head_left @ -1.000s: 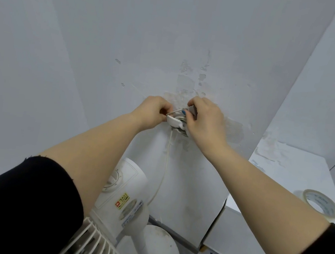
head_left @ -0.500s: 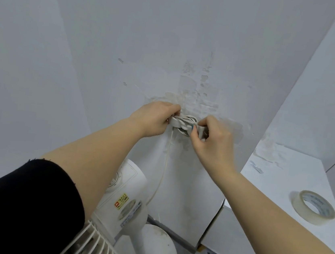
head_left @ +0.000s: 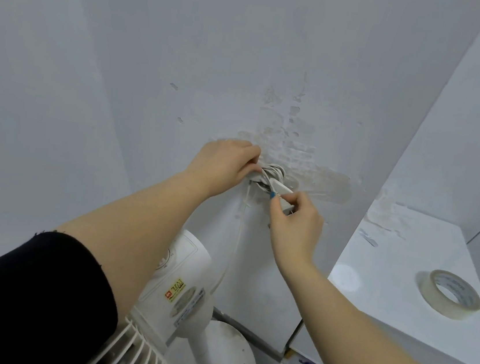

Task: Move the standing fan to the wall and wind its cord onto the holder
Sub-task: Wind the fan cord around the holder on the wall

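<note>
The white standing fan [head_left: 181, 283] stands against the white wall, its grille at the bottom edge and its round base [head_left: 232, 359] on the floor. Its white cord [head_left: 234, 241] runs up the wall to a coil [head_left: 273, 172] wound on a holder fixed there. The holder itself is mostly hidden by the coil and my fingers. My left hand [head_left: 226, 162] presses on the left side of the coil. Just below and right of the coil, my right hand [head_left: 294, 221] pinches the white plug end [head_left: 281, 191] of the cord.
A white shelf or cabinet top [head_left: 400, 292] juts out at the right, with a roll of tape [head_left: 450, 294] on it. The wall paint is peeled around the holder. Small litter lies on the floor beside the fan base.
My right hand has come down from the top of the coil to below and right of it, carrying the plug end. My left hand stays on the coil. The view has shifted slightly.
</note>
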Tool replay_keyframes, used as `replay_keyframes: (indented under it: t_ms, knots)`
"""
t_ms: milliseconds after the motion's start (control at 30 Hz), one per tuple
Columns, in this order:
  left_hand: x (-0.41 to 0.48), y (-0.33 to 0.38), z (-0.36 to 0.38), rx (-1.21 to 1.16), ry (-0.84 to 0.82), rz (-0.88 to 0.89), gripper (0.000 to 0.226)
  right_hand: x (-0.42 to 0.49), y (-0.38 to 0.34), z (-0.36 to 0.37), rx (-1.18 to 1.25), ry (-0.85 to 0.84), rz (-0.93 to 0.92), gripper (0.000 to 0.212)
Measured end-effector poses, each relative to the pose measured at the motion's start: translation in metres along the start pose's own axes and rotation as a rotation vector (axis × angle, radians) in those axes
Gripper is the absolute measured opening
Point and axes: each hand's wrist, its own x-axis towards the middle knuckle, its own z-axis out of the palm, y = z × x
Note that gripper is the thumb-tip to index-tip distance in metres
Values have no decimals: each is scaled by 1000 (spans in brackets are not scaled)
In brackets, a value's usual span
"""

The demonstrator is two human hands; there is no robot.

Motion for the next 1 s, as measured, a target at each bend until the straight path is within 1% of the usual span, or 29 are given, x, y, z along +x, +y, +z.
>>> replay_keyframes:
  t_ms: [67, 167, 400, 533, 700, 900, 1000]
  knots:
    - [0, 1, 0, -4, 35, -35, 27, -2, 0, 7, 98, -22, 106, 10]
    - [2, 1, 0, -52, 27, -114, 26, -5, -2, 14, 243, -30, 229, 11]
    - [5, 3, 1, -328, -54, -224, 27, -4, -9, 24, 473, -81, 461, 29]
    - [6, 5, 0, -374, -59, -284, 32, -1, -13, 26, 533, -107, 494, 28]
    - [6, 8, 1, -345, -54, -301, 36, 5, -12, 29, 562, -119, 521, 14]
    - [6, 13, 2, -268, -56, -255, 32, 10, -16, 36, 596, -128, 547, 28]
    - [7, 13, 4, -281, -57, -293, 26, 9, -15, 33, 588, -155, 535, 22]
